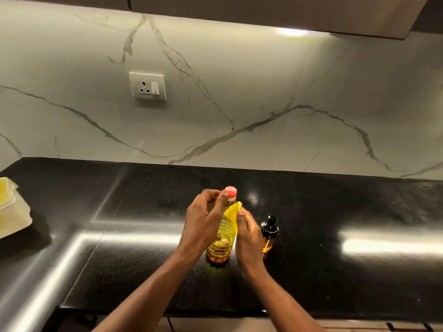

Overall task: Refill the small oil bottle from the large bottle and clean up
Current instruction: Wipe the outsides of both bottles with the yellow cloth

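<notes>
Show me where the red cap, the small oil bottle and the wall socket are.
red cap (230, 190): head view, on the cap's top face.
small oil bottle (266, 244): head view, on its amber lower body.
wall socket (147, 86): head view, on the middle of its white plate.

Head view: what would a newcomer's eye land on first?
The large oil bottle, red cap on, stands upright mid-counter between both hands. The left hand grips it at the neck, and the right hand pinches a yellow piece, likely a cloth, against its side. Just right stands the small bottle with a black top and amber oil, and behind is a white socket on the veined marble wall.
</notes>
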{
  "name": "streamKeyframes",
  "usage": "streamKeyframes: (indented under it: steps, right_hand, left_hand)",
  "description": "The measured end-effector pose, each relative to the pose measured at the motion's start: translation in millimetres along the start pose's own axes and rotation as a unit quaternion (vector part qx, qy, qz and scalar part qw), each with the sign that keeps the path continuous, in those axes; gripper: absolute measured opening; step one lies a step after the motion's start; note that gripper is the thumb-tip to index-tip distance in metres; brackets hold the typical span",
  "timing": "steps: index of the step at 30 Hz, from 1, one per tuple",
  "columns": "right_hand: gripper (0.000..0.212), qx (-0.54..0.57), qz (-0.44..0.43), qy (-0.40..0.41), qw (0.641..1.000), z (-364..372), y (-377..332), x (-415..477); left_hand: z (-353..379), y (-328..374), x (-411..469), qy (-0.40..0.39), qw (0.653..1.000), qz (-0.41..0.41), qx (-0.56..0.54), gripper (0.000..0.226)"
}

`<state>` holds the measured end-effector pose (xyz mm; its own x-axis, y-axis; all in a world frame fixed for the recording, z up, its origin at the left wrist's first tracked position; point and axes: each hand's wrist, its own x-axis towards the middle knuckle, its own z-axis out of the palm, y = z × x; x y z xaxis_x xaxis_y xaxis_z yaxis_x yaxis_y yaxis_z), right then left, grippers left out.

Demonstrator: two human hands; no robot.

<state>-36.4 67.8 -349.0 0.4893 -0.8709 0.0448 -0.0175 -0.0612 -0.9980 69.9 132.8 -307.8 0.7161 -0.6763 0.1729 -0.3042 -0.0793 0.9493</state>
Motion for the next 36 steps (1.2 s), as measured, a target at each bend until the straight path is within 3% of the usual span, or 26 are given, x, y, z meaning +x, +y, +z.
streamKeyframes:
  steps: [3,7,10,13,16,22,32,36]
  right_hand:
    - [0.031,0.017,-0.002,0.008,1.0,2,0,-9]
    - [0.024,0.022,-0.018,0.037,0.999,-1,-4,-14]
    - [0.021,0.021,-0.02,0.05,0.998,-9,-7,-4]
    - [0.017,0.034,0.012,0.032,0.999,-15,-19,13]
    - [0.017,0.02,0.025,0.014,0.999,-19,-30,28]
    - [0.013,0.028,0.002,0.014,1.0,-21,-34,29]
    - [0.02,-0.018,-0.043,0.026,0.999,-17,-14,-2]
    - [0.018,0.011,-0.013,0.033,0.999,-18,-10,-1]
  left_hand:
    - [3,2,-3,-0.047,0.998,0.033,-0.001,0.044]
    - [1,0,11,-0.082,0.995,0.047,0.015,0.03]
    - [-7,3,21,-0.158,0.987,0.034,0.009,0.037]
    - [-16,5,32,-0.199,0.971,0.042,0.127,0.058]
    - [-21,12,37,-0.222,0.963,0.016,0.151,0.053]
    - [-24,10,37,-0.158,0.984,0.048,0.067,0.055]
    - [-4,6,17,-0.055,0.996,0.042,0.05,0.028]
    - [-3,7,21,-0.078,0.995,0.037,0.055,0.025]
